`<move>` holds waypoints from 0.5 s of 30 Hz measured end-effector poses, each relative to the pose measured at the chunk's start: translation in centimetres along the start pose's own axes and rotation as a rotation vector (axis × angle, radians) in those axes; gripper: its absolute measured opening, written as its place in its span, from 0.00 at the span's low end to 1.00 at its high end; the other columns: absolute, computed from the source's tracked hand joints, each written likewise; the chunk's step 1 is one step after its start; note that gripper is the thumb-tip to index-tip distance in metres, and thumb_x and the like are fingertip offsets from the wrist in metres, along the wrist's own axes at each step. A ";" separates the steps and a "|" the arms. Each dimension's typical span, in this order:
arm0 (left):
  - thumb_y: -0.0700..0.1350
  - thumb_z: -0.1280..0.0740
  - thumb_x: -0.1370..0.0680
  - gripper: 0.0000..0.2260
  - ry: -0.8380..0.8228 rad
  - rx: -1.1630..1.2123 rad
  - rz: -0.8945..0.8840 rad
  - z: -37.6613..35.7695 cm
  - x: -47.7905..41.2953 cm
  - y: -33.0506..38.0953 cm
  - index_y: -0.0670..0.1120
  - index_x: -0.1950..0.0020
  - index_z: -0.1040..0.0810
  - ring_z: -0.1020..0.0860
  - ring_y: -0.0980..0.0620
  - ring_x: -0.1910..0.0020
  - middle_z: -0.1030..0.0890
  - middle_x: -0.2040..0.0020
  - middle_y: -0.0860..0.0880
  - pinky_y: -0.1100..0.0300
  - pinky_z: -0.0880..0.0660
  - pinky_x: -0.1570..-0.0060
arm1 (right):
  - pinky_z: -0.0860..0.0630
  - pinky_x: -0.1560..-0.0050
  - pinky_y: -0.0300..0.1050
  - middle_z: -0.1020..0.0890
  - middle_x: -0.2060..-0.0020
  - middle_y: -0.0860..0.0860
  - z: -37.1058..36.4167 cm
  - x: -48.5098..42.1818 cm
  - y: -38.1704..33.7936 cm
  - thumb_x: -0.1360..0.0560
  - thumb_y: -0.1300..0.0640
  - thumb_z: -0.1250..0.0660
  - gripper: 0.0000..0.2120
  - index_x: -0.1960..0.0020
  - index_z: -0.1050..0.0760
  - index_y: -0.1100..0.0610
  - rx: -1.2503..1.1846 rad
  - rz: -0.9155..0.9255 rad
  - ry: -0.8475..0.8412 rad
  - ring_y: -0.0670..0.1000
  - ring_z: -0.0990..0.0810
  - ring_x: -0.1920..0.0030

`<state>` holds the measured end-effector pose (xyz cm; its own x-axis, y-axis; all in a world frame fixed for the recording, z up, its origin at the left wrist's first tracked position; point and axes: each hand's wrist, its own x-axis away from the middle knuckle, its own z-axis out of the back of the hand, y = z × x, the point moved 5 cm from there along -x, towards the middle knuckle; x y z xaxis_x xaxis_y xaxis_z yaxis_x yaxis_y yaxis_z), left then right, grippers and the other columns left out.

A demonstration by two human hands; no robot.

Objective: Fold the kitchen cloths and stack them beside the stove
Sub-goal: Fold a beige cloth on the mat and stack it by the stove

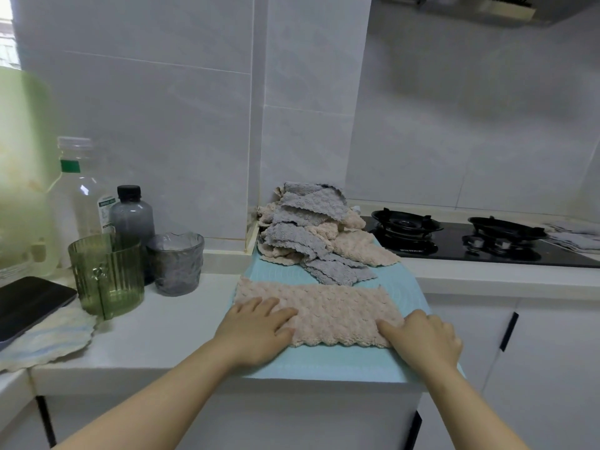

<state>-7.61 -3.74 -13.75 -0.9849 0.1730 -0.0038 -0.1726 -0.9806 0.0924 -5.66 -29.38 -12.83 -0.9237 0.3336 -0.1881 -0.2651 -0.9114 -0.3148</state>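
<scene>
a: where was the pink cloth [324, 311]?
b: lying flat across the teal mat [341, 363] at the front of the counter [168, 332], with the left hand [256, 326] pressed on its left end, fingers straight and spread
a: and the right hand [422, 336]?
b: on the right end, thumb laid on the cloth. whether its bent fingers pinched anything, i couldn't tell
a: and the rest?
b: a loose grey and pink pile [311, 232] lay behind, just beside the stove [454, 241]; glasses [107, 274] and bottles [131, 216] stood to the left

Bright, even daylight from window [6, 34] top L, soft shadows, fisheye bend at edges, green jug [22, 157] blurred.
</scene>
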 end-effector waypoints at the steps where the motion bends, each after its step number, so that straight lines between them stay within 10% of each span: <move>1: 0.57 0.51 0.20 0.21 -0.005 0.002 0.001 0.5 -0.3 0.1 0.61 0.27 0.44 0.48 0.48 0.25 0.45 0.23 0.52 0.49 0.50 0.28 | 0.35 0.46 0.48 0.25 0.45 0.54 0.0 -0.3 0.1 0.28 0.35 0.41 0.24 0.47 0.28 0.55 0.003 -0.001 -0.037 0.57 0.29 0.42; 6: 0.59 0.49 0.20 0.21 0.195 0.115 -0.066 3.1 -2.1 1.9 0.58 0.27 0.40 0.51 0.49 0.25 0.46 0.24 0.52 0.48 0.50 0.28 | 0.33 0.49 0.47 0.23 0.52 0.51 -0.1 -1.3 0.2 0.28 0.36 0.41 0.19 0.59 0.30 0.52 -0.045 0.013 -0.153 0.55 0.27 0.47; 15: 0.64 0.54 0.21 0.26 -0.120 0.026 -0.097 -0.3 -3.5 2.4 0.61 0.24 0.53 0.58 0.50 0.23 0.55 0.22 0.54 0.46 0.60 0.27 | 0.37 0.66 0.43 0.24 0.69 0.51 -0.4 -2.3 -0.3 0.28 0.48 0.34 0.15 0.65 0.35 0.56 -0.234 0.062 -0.239 0.52 0.28 0.66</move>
<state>-4.61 -6.76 -13.80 -0.9549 0.2777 0.1053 -0.2646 -0.9565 0.1227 -3.38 -29.74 -12.64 -0.9822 0.1878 0.0013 -0.1611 -0.8389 -0.5198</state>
